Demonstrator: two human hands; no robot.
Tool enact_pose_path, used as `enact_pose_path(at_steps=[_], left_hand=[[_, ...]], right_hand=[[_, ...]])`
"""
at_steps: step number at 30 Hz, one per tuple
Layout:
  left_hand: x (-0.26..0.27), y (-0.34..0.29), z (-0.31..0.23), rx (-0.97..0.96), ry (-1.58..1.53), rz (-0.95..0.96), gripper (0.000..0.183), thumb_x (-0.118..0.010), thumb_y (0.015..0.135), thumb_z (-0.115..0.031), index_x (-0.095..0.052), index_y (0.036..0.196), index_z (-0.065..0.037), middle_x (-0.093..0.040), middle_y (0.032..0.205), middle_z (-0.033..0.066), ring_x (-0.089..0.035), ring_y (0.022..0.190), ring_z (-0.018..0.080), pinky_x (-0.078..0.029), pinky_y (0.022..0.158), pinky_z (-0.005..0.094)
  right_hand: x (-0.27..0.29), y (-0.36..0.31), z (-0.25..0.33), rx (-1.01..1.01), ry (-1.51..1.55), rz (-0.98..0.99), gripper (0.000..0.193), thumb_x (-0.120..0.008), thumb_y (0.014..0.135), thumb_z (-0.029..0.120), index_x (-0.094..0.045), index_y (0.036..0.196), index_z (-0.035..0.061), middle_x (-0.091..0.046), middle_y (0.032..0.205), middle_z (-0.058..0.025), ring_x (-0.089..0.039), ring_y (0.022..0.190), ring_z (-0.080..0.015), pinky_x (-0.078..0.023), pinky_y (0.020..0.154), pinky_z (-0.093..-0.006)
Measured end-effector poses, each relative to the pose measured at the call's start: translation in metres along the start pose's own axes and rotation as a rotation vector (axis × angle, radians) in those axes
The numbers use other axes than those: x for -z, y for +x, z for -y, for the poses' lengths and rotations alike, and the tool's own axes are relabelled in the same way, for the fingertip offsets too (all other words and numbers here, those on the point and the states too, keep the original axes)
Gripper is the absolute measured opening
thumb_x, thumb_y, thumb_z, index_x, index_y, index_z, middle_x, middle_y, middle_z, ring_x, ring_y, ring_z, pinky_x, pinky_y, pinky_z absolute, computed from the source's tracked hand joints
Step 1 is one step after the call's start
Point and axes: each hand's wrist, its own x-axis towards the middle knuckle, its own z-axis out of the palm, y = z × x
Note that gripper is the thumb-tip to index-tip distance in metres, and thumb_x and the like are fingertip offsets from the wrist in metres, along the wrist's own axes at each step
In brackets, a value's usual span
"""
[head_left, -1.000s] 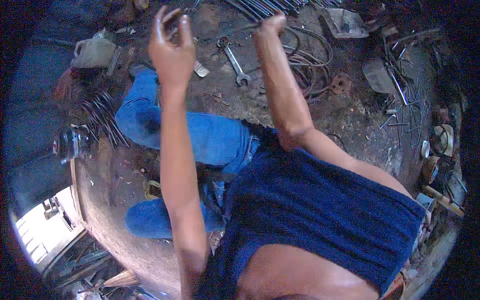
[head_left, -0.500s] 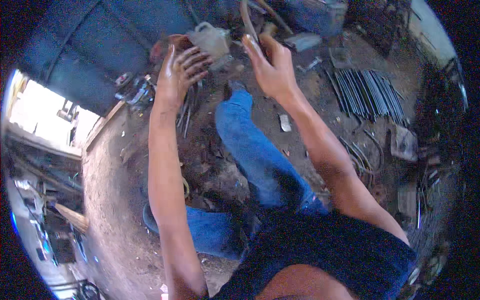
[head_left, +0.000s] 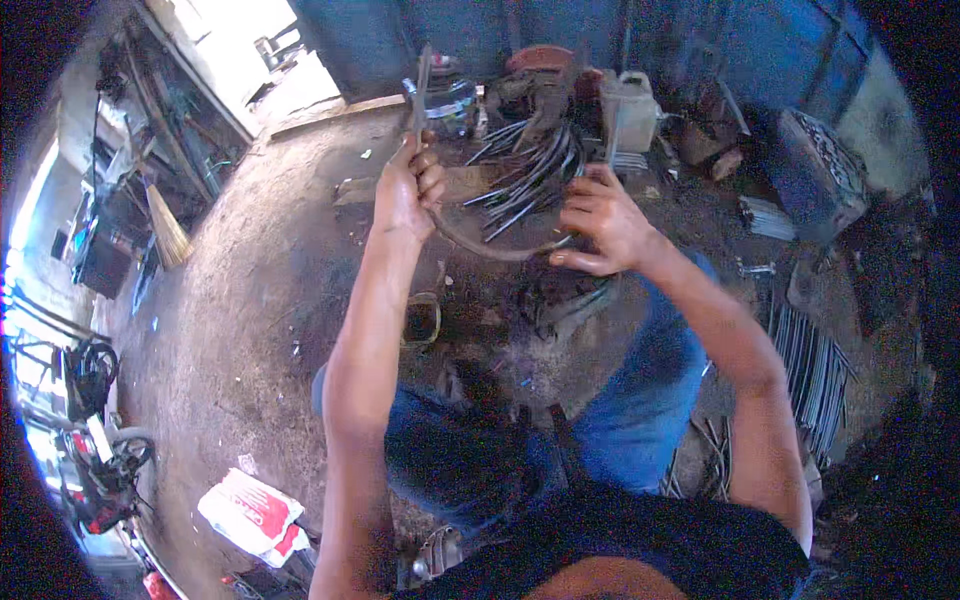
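Note:
A thin metal rod point(head_left: 488, 252), bent into a wide U, hangs between my two hands above the dirt floor. My left hand point(head_left: 408, 185) is wrapped round its left arm, and the rod's end sticks up past the fist. On the other side my right hand point(head_left: 605, 222) closes on the rod where the curve turns upward; its thumb points left along it. The right arm of the U rises blurred above that hand. Just beyond the rod lies a heap of dark curved rods point(head_left: 525, 185), partly behind my right hand.
A whitish jerrycan point(head_left: 630, 112) and a reddish basin point(head_left: 540, 58) stand before the blue metal wall point(head_left: 665, 35). Straight rods point(head_left: 812, 370) lie at right. At left are a broom point(head_left: 168, 225) and a white-and-red bag point(head_left: 255, 515). My jeans-clad legs point(head_left: 645, 385) are spread below.
My left hand, open before, has closed on the rod. My right hand keeps hold and has come lower. The view has swung left, bringing the bag and doorway further in.

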Motion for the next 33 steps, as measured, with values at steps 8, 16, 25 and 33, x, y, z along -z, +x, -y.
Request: enact_pose_path(at_steps=[8, 16, 25, 33], left_hand=[[0.003, -0.034, -0.038, -0.438, -0.038, -0.073, 0.028, -0.05, 0.097, -0.033, -0.054, 0.115, -0.011, -0.032, 0.06, -0.0067, -0.02, 0.043, 0.0025, -0.015, 0.036, 0.0198], [0.07, 0.028, 0.034, -0.178, -0.022, -0.253, 0.023, -0.043, 0.099, -0.031, -0.054, 0.103, -0.012, -0.036, 0.061, -0.002, -0.035, 0.049, 0.0105, -0.029, 0.043, 0.0289], [0.093, 0.05, 0.06, 0.184, 0.215, -0.266, 0.027, -0.036, 0.098, -0.02, -0.052, 0.106, 0.001, -0.059, 0.09, 0.013, -0.061, 0.082, 0.0284, -0.056, 0.073, 0.0473], [0.125, 0.07, 0.105, 0.452, 0.224, 0.012, 0.034, -0.037, 0.098, -0.031, -0.055, 0.107, -0.003, -0.064, 0.09, 0.0151, -0.065, 0.081, 0.0277, -0.057, 0.075, 0.0456]], right_hand=[[-0.059, 0.056, -0.035, -0.962, 1.825, -1.136, 0.053, -0.045, 0.092, 0.053, -0.052, 0.121, 0.009, -0.055, 0.115, -0.0087, -0.055, 0.104, -0.0263, -0.042, 0.091, -0.0432], [-0.123, 0.068, -0.05, -1.099, 1.818, -0.977, 0.041, -0.05, 0.095, 0.039, -0.058, 0.112, 0.0033, -0.057, 0.081, -0.0017, -0.052, 0.071, -0.0142, -0.045, 0.065, -0.0295], [-0.101, 0.039, -0.047, -0.814, 1.672, -0.829, 0.032, -0.053, 0.096, 0.02, -0.056, 0.118, -0.0019, -0.058, 0.077, -0.0051, -0.057, 0.066, -0.0152, -0.047, 0.063, -0.0281], [-0.082, 0.053, 0.003, -0.594, 1.869, -0.487, 0.035, -0.058, 0.092, 0.015, -0.055, 0.122, -0.0017, -0.064, 0.083, -0.0066, -0.063, 0.075, -0.0169, -0.051, 0.072, -0.0313]])
